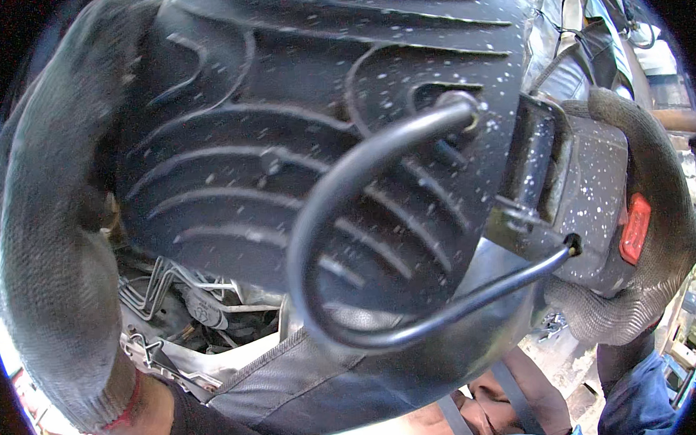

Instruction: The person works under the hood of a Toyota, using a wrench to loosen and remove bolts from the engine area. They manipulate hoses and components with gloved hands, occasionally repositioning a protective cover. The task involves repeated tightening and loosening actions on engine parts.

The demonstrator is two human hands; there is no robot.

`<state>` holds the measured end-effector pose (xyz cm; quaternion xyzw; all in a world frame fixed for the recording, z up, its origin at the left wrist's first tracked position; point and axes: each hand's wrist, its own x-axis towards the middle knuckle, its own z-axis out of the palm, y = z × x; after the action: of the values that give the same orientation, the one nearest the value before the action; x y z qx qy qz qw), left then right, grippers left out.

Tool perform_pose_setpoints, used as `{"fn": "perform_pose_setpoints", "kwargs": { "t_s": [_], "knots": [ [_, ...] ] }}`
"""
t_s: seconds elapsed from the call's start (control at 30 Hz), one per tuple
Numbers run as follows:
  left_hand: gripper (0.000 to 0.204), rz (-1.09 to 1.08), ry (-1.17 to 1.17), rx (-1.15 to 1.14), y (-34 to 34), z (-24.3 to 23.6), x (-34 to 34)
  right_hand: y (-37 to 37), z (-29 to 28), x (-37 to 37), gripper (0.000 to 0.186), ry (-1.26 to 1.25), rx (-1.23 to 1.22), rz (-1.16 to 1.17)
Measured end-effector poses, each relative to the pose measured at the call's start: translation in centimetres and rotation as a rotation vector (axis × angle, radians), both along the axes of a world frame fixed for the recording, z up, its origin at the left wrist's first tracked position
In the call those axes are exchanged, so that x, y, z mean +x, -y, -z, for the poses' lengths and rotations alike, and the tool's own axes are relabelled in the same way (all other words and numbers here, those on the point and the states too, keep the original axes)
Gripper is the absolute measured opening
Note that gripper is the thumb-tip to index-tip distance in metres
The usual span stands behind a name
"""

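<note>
A large black ribbed plastic housing (308, 84), speckled with white, fills the middle of the view, raised above a vehicle's engine bay. My left hand (60, 203), in a dark knit glove, wraps round its left edge; the fingertips are hidden behind it. On its right side sits a smaller black box (586, 195) with a red tab (635, 229). My right hand (657, 183), gloved too, curls round the box's outer end. A thick black hose (311, 260) loops from the ribbed face to a hole in the box.
Bent metal pipes (157, 289) and engine parts show below the housing at left. A black padded cover (303, 388) drapes over the near edge. Brown cloth with grey straps (518, 390) lies at the bottom. Plastic wrapping and cables (564, 29) are at the upper right.
</note>
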<state>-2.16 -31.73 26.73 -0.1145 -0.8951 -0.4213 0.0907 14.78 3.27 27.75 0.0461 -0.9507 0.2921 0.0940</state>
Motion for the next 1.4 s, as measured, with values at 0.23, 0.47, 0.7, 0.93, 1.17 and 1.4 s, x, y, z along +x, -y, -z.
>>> {"fn": "perform_pose_setpoints", "kwargs": {
  "t_s": [0.23,0.47,0.7,0.93,1.17,1.4],
  "knots": [
    [0.04,0.089,0.052,0.023,1.9,-0.8,-0.2,1.0,0.4,-3.1,0.103,-0.047,-0.017,-0.127],
    [0.04,0.03,0.161,0.109,0.1,-1.4,0.0,1.9,0.5,-6.8,0.104,-0.098,-0.046,-0.255],
    [0.042,0.075,-0.105,-0.098,1.3,-1.3,-1.9,1.8,0.5,-7.6,0.106,-0.088,-0.057,-0.292],
    [0.041,0.098,-0.2,-0.28,2.7,-0.7,-1.9,1.3,1.7,-6.9,0.107,-0.086,-0.084,-0.328],
    [0.038,-0.027,-0.089,-0.044,0.8,-0.4,-0.4,1.1,2.0,-6.9,0.108,-0.091,-0.1,-0.36],
    [0.036,-0.041,-0.081,0.05,0.1,-0.4,0.0,0.7,2.1,-7.0,0.11,-0.105,-0.107,-0.397]
  ]
}}
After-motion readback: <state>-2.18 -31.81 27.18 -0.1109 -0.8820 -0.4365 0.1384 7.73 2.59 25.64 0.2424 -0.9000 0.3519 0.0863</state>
